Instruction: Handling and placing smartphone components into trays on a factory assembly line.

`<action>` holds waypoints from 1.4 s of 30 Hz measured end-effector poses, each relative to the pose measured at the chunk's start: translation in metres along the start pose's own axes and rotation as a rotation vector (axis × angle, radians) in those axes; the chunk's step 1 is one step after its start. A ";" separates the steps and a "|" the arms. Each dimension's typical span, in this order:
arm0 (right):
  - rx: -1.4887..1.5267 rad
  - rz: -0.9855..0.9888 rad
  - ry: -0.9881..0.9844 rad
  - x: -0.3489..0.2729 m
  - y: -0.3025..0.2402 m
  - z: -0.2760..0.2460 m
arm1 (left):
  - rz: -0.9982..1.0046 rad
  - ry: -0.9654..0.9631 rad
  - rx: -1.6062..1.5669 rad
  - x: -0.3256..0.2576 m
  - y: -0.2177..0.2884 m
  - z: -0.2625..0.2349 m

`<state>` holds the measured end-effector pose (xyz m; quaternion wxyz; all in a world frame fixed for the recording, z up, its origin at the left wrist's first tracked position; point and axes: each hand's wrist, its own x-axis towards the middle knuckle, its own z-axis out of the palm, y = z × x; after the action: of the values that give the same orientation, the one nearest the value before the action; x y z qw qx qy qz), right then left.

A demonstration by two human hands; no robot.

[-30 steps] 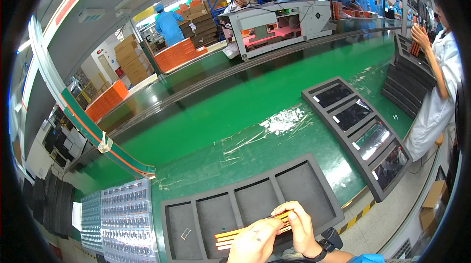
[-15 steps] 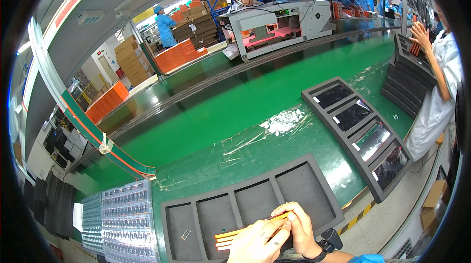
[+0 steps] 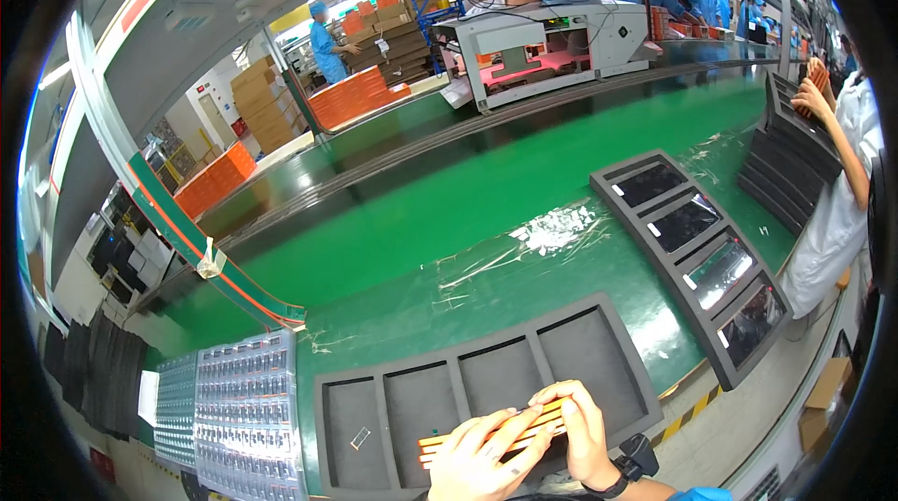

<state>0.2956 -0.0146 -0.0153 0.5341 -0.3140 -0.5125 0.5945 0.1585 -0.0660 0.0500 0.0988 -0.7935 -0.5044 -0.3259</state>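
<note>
Over the near foam tray (image 3: 585,351), both my hands are closed on a stack of thin flat pieces with orange edges (image 3: 430,450). My left hand (image 3: 486,462) wraps the stack from the near side. At its right end, my right hand (image 3: 582,431) grips with the fingers bent over the top. The dark grey tray has several recesses. A small clear rectangular piece (image 3: 359,437) lies in its leftmost recess, and a tiny green piece (image 3: 435,432) shows beside my left fingers. My palms hide part of the stack.
To the right, another foam tray (image 3: 658,260) holds several dark glossy screens. Clear plastic sheets of small parts (image 3: 245,412) lie at the left. White scraps (image 3: 558,228) are on the green table. A co-worker (image 3: 847,155) stands at right by stacked black trays (image 3: 784,185).
The stack's orange layers now show fanned more widely between my hands, and my right fingers have spread along them. The whole view has shifted slightly. The co-worker at right has lowered a hand.
</note>
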 end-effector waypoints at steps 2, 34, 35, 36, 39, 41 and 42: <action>-0.003 -0.007 -0.021 0.001 0.001 0.001 | -0.008 -0.017 0.013 0.001 -0.001 -0.003; -0.134 -0.122 -0.029 -0.005 -0.017 0.003 | -0.863 0.359 -0.416 -0.056 -0.033 -0.077; -0.138 -0.104 -0.017 -0.003 -0.016 0.005 | -0.815 0.349 -0.454 -0.048 -0.030 -0.076; -0.145 -0.106 -0.013 -0.002 -0.012 0.007 | -0.763 0.336 -0.500 -0.041 -0.029 -0.074; -0.037 -0.110 0.061 0.002 -0.002 0.008 | -0.780 0.158 -0.485 -0.022 -0.022 -0.069; -0.100 -0.076 0.005 0.000 -0.008 0.012 | -0.684 0.177 -0.448 -0.016 -0.020 -0.063; -0.189 -0.059 -0.036 -0.001 -0.017 0.014 | -0.605 0.235 -0.468 -0.012 -0.018 -0.057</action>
<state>0.2884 -0.0215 0.0041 0.5101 -0.3371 -0.5847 0.5332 0.1159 -0.0941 0.0839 -0.1281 -0.5674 -0.6127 -0.5350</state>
